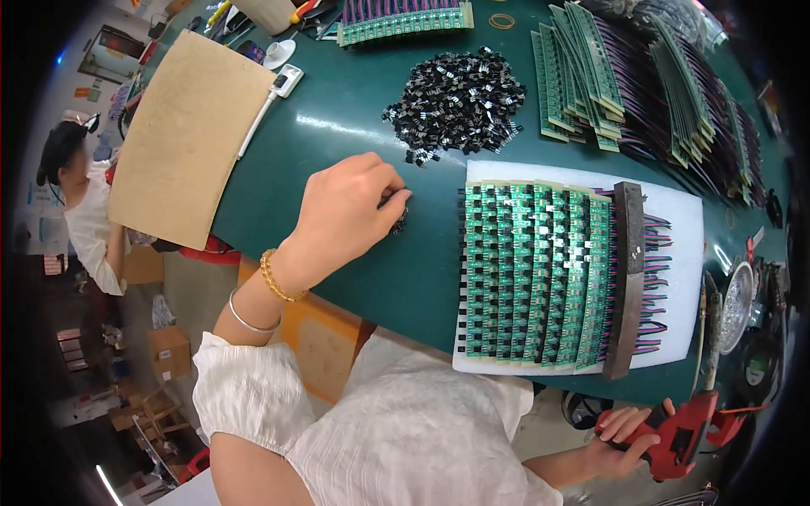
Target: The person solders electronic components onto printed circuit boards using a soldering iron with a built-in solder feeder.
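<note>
My left hand [348, 211] rests on the green table top [371, 126] with its fingers closed on a few small black components [398, 218]. Just beyond it lies a big heap of the same black components [460, 101]. To the right, a white foam pad [675, 219] carries rows of green circuit boards [531, 274] with coloured wires, held down by a dark metal bar [629, 278]. My right hand [620, 438] is below the table's edge, gripping a red glue gun [688, 434].
Stacks of green circuit boards with purple wires [624, 80] fill the far right of the table. A brown cardboard sheet [186, 135] lies at the left, beside a white switch with a cable [283, 84]. Another person [80, 211] sits at far left.
</note>
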Motion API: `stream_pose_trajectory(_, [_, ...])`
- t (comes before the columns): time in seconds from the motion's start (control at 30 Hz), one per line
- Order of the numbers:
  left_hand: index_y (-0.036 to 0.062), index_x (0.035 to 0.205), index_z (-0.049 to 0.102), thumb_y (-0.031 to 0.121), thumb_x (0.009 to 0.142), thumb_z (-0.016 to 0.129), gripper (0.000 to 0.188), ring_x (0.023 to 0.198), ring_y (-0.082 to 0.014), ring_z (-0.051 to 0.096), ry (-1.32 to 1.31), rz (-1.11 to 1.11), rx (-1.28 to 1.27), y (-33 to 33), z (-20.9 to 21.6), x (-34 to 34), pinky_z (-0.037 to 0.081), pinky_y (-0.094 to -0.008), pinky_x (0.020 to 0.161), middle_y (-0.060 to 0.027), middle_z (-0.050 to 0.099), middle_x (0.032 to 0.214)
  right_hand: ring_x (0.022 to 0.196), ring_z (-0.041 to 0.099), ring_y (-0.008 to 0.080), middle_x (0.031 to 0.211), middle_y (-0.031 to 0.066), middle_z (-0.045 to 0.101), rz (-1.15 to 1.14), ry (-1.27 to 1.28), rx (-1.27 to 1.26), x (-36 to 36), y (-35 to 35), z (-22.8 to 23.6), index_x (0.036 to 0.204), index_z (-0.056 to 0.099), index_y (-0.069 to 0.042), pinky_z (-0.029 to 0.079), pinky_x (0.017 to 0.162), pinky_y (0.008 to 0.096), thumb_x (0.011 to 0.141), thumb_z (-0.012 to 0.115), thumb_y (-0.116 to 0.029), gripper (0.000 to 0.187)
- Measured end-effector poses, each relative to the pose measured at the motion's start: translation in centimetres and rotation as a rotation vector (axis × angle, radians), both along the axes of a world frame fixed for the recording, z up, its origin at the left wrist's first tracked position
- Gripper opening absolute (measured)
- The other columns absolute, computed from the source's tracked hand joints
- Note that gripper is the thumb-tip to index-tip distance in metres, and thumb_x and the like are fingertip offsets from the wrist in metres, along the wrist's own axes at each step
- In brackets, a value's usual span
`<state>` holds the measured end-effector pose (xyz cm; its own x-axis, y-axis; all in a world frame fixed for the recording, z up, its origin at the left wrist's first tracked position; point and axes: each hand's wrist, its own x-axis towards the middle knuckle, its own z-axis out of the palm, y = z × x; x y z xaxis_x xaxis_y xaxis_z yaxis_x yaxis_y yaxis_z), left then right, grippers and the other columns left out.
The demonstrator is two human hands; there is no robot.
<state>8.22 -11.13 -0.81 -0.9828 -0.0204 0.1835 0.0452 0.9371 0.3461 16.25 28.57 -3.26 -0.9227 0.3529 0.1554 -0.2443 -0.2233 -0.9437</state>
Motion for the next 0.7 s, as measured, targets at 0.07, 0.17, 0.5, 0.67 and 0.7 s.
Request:
stream_pose_trajectory(0.07, [0.0037,0.077,0.066,0.007,0.077,0.072,0.007,0.064,-0.0189,0.063,0.022,-0.034,-0.106,0.5,0.2,-0.4,0.051,-0.0298,0.058,-0.0056,0.062,0.076,0.04,0.032,0.0092,0.054,-0.0017,0.033,-0.009,-0.011,-0.025,0.2,-0.7,0.2,0.138,0.029,0.001,0.032,0.042,0.0242,0.101,0.047,-0.037,0.055])
stream_pose_trajectory(0.17, [0.0056,0.073,0.062,0.006,0.074,0.072,0.011,0.062,-0.0215,0.062,0.07,-0.119,-0.354,1.1,0.4,-1.3,0.049,-0.0317,0.055,-0.0054,0.061,0.073,0.04,0.034,0.0097,0.054,-0.001,0.036,0.008,0.021,-0.037,0.7,-1.4,-0.4,0.137,0.029,0.002,0.033,0.042,0.0243,0.1,0.05,-0.037,0.057])
stream_pose_trajectory(0.5, [0.0038,0.082,0.065,-0.002,0.062,0.075,0.023,0.059,-0.0189,0.058,0.173,-0.637,0.662,12.5,3.0,3.2,0.044,-0.0291,0.05,-0.005,0.062,0.074,0.055,0.055,0.0162,0.074,0.0114,0.058,0.329,-0.22,0.242,1.7,-5.7,1.0,0.136,0.029,-0.002,0.047,0.054,0.03,0.085,0.07,-0.016,0.067])
stream_pose_trajectory(0.67, [0.0018,0.084,0.064,-0.002,0.065,0.075,0.022,0.059,-0.0201,0.058,0.215,-0.578,0.822,15.8,1.0,4.1,0.044,-0.0291,0.051,-0.007,0.062,0.076,0.063,0.06,0.0182,0.079,0.0139,0.061,0.424,-0.385,0.07,1.0,-6.9,2.1,0.136,0.03,-0.003,0.049,0.055,0.031,0.084,0.066,-0.01,0.064])
stream_pose_trajectory(0.7, [0.0013,0.084,0.064,-0.003,0.066,0.074,0.022,0.06,-0.0205,0.058,0.23,-0.562,0.829,16.0,0.8,4.2,0.044,-0.0293,0.052,-0.0079,0.062,0.077,0.064,0.06,0.0189,0.079,0.0138,0.061,0.374,-0.423,-0.002,0.9,-7.1,2.3,0.136,0.03,-0.003,0.049,0.055,0.0313,0.084,0.065,-0.008,0.063])
